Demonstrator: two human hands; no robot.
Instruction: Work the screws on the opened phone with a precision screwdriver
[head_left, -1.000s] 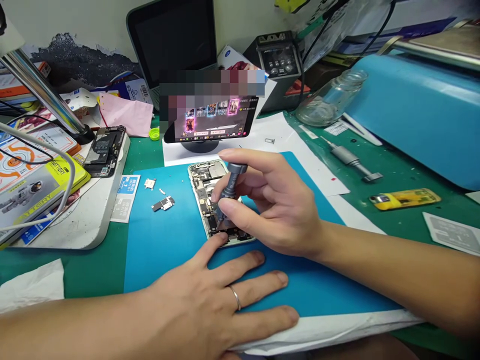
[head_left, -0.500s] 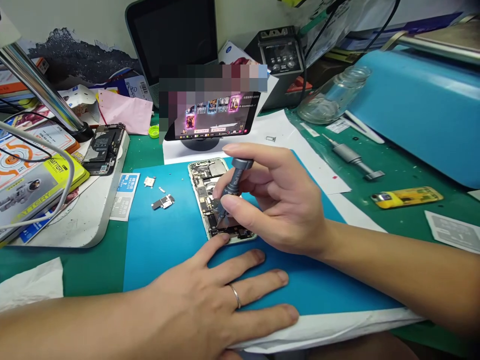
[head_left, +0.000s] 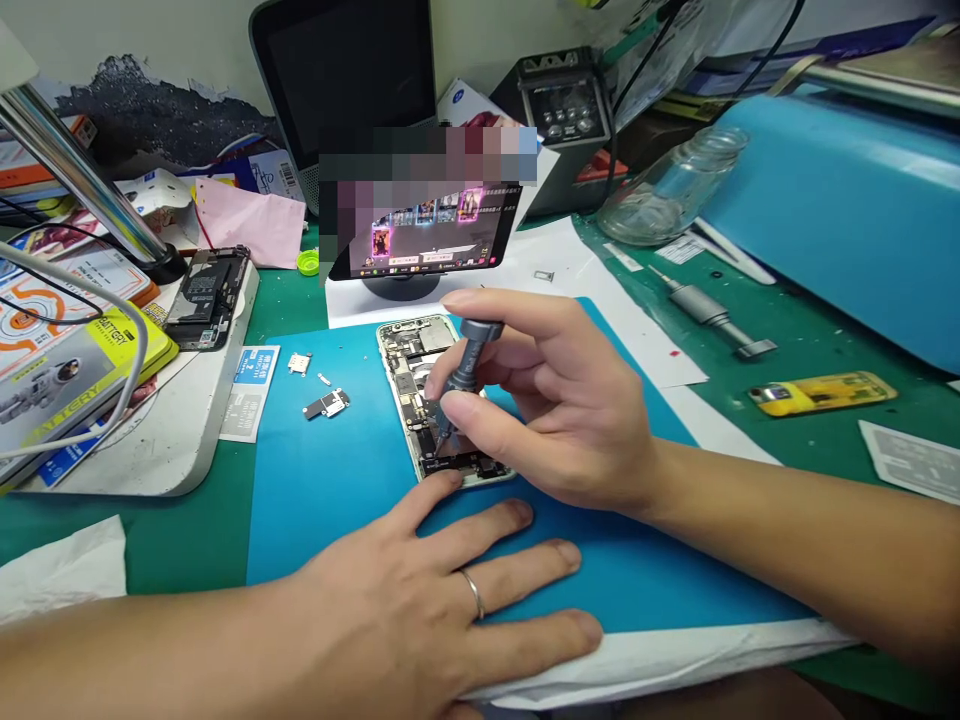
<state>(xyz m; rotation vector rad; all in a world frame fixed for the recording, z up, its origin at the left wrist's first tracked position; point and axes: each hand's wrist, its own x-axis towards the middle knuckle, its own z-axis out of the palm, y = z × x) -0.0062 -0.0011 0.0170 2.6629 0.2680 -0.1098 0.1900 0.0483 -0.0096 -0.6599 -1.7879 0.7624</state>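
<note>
Left hand (head_left: 420,585): fingers spreading apart over smooth blue mat (head_left: 322,500), index touching the phone's near edge. Phone (head_left: 409,375): lying open on mat, showing pale rounded frame, dark and metallic innards. Right hand (head_left: 562,410): fingers clamping slim grey metal screwdriver (head_left: 469,365), tip down inside phone.

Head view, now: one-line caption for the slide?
Right hand holds a screwdriver over an opened phone; left hand rests at its lower edge.
</note>
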